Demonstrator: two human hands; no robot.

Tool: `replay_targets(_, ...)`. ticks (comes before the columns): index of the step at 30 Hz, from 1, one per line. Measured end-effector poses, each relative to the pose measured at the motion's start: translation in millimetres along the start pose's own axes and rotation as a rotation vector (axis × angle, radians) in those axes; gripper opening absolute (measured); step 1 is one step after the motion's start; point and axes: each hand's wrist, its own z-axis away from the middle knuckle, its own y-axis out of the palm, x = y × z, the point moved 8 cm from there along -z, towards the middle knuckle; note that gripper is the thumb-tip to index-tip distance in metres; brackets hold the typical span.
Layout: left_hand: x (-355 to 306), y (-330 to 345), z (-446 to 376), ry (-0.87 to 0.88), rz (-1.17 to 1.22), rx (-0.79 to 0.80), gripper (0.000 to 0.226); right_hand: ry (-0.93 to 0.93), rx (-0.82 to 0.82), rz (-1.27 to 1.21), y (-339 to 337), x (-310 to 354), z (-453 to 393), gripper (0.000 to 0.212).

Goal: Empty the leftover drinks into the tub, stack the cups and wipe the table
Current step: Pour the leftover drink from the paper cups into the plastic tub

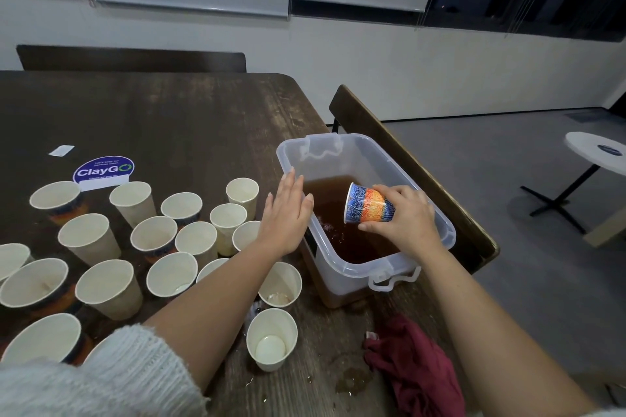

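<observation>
Fingers [386, 191] of the right hand [406, 217] are curling round a blue-and-orange patterned cup [367, 205], gripping it near its base and holding it tipped on its side with the mouth facing left, over the brown liquid in the clear plastic tub [423, 193]. Straight fingers of the left hand [288, 217] are lying close together, flat and holding nothing, their tips reaching to the tub's left rim; whether they are touching it I cannot tell. Just left of that hand, many paper cups [152, 237] are standing upright and crowded together on the dark wooden worktop [169, 118], one with brown dregs [279, 283] sitting beside the forearm. A crumpled maroon cloth [416, 366] is lying at the worktop's near right edge, next to small wet spills [352, 379].
</observation>
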Motion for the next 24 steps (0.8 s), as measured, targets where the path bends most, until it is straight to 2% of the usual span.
replay_targets(4,-4,-4,-3,-0.027,-0.053,0.066,0.056,-0.007,-0.003,-0.062,0,2,-3,0.08)
replay_targets(6,-4,-11,-6,-0.032,-0.074,0.124,0.057,0.011,0.004,-0.176,0,6,-3,0.077)
replay_targets(8,-5,-26,-5,-0.037,0.046,0.106,0.057,0.017,-0.017,-0.359,-4,16,-2,0.076)
replay_targets(11,-7,-63,8,-0.063,0.416,0.014,0.058,-0.038,-0.035,-0.569,-12,56,-2,0.071)
replay_targets(15,1,-128,36,-0.06,0.633,-0.109,0.055,-0.177,-0.002,-0.752,-19,143,2,0.057)
replay_targets(19,33,-195,71,0.022,0.707,-0.198,0.047,-0.268,0.078,-0.924,1,239,16,0.058)
replay_targets(21,60,-230,94,0.019,0.723,-0.259,0.058,-0.298,0.122,-0.975,16,287,27,0.058)
replay_targets(24,109,-285,138,0.002,0.662,-0.33,0.067,-0.349,0.238,-1.012,46,364,50,0.072)
